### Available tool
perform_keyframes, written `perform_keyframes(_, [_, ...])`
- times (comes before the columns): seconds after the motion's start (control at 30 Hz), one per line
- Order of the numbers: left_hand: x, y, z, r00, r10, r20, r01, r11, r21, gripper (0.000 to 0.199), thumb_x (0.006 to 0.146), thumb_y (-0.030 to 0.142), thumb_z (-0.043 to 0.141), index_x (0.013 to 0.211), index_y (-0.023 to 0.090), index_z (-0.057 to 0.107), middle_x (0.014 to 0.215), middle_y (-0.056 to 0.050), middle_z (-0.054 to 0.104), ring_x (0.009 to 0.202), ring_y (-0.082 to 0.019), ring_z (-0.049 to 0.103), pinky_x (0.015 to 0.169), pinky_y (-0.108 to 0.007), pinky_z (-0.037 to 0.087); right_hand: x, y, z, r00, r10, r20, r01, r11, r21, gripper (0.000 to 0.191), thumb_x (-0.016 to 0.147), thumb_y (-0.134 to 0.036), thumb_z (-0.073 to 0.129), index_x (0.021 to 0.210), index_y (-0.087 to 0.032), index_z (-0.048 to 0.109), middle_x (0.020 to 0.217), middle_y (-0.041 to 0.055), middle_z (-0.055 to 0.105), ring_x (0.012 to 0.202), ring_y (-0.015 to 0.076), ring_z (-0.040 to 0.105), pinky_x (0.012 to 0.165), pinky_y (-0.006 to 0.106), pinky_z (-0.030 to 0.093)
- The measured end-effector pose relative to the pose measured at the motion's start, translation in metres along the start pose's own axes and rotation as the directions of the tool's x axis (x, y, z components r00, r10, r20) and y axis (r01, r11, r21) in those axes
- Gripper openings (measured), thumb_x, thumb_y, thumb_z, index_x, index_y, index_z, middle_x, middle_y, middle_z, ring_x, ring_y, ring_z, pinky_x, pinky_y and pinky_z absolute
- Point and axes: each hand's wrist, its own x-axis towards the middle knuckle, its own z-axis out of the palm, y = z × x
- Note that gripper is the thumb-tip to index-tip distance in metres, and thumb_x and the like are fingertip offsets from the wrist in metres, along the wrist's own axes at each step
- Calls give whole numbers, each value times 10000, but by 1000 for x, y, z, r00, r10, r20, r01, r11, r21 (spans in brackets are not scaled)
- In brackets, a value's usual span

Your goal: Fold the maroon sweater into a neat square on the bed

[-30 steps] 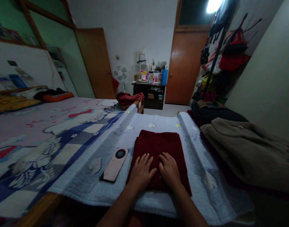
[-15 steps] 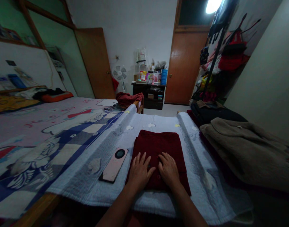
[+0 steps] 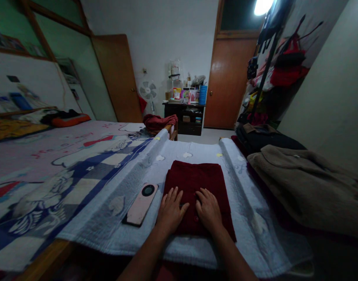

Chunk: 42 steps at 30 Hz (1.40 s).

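A dark red garment with buttons, folded into a flat rectangle, lies on a pale blue cloth in front of me. My left hand rests palm down on its left side, fingers spread and thumb pointing inward. On the right half of the garment lies my right hand, also palm down with its fingers stretched forward and slightly bent. Neither hand grips anything. Left of the garment, a pink phone with a round black camera ring lies back side up on the cloth.
To the left is a bed with a patterned sheet. A brown fleece garment and dark folded clothes are piled at the right. A reddish cloth bundle sits beyond, before a black cabinet and a fan.
My left hand has slid slightly left across the garment, a little farther from the right hand. My right hand stays almost where it was.
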Motion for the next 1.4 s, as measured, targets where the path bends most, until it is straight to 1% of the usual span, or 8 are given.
perform_keyframes(0.1, [0, -1, 3, 999, -37, -23, 38, 999, 20, 572, 912, 554, 415, 1383, 234, 472, 1507, -114, 368, 1410, -316, 265, 1112, -512, 269, 0, 0, -1, 1000, 1, 0, -1, 1000, -1, 383, 869, -204, 457, 1212, -210, 627, 1340, 69, 563, 1291, 219, 448, 1103, 388, 306])
perform_keyframes(0.23, [0, -1, 1, 998, -63, -11, 63, 998, 19, 587, 898, 582, 421, 1384, 255, 471, 1507, -114, 369, 1408, -333, 265, 1102, -514, 276, 0, -1, -1, 1000, 2, 10, -2, 1000, 2, 382, 875, -202, 449, 1214, -202, 626, 1338, 69, 564, 1294, 220, 444, 1112, 382, 291])
perform_keyframes(0.43, [6, -7, -1, 998, -70, 3, 70, 997, 35, 571, 921, 554, 389, 1390, 237, 461, 1500, -105, 383, 1376, -304, 325, 1078, -470, 317, 0, 0, 1, 1000, 7, 13, -7, 1000, 3, 389, 877, -205, 448, 1227, -213, 616, 1351, 65, 551, 1301, 220, 436, 1111, 388, 287])
perform_keyframes(0.73, [17, -13, -3, 997, -70, -28, 72, 993, 97, 544, 926, 540, 377, 1383, 260, 464, 1458, -79, 443, 1246, -315, 441, 967, -471, 404, 0, 0, 1, 1000, 1, 14, -1, 1000, 2, 377, 877, -206, 456, 1217, -208, 620, 1336, 69, 562, 1292, 218, 443, 1107, 385, 293])
perform_keyframes(0.93, [28, -18, -1, 996, -85, -18, 87, 986, 143, 501, 937, 455, 394, 1394, 257, 447, 1460, -69, 435, 1196, -303, 471, 931, -450, 429, 0, 0, 2, 1000, 1, 14, -1, 1000, 6, 382, 875, -202, 457, 1222, -196, 618, 1345, 75, 555, 1296, 224, 437, 1114, 391, 283])
perform_keyframes(1.1, [39, -24, -1, 997, -82, 11, 80, 987, 142, 479, 934, 402, 418, 1389, 256, 449, 1458, -74, 432, 1171, -298, 485, 894, -422, 452, 1, 2, 3, 1000, 2, 28, -2, 1000, 6, 390, 876, -204, 450, 1230, -204, 612, 1351, 75, 550, 1300, 222, 433, 1113, 394, 283])
perform_keyframes(1.27, [50, -27, -5, 998, -58, 4, 57, 991, 122, 425, 944, 317, 412, 1353, 220, 471, 1373, -93, 494, 1146, -261, 496, 900, -365, 450, 1, 1, 2, 999, 6, 32, -7, 1000, 9, 393, 880, -209, 441, 1236, -211, 608, 1351, 66, 548, 1302, 225, 429, 1114, 400, 279])
perform_keyframes(1.4, [60, -27, -6, 998, -62, 16, 59, 991, 123, 379, 948, 288, 397, 1309, 208, 480, 1216, -103, 542, 1075, -236, 526, 830, -331, 474, 1, 0, 1, 999, 9, 32, -9, 1000, 14, 386, 880, -207, 443, 1227, -211, 613, 1347, 64, 552, 1297, 224, 434, 1114, 398, 279])
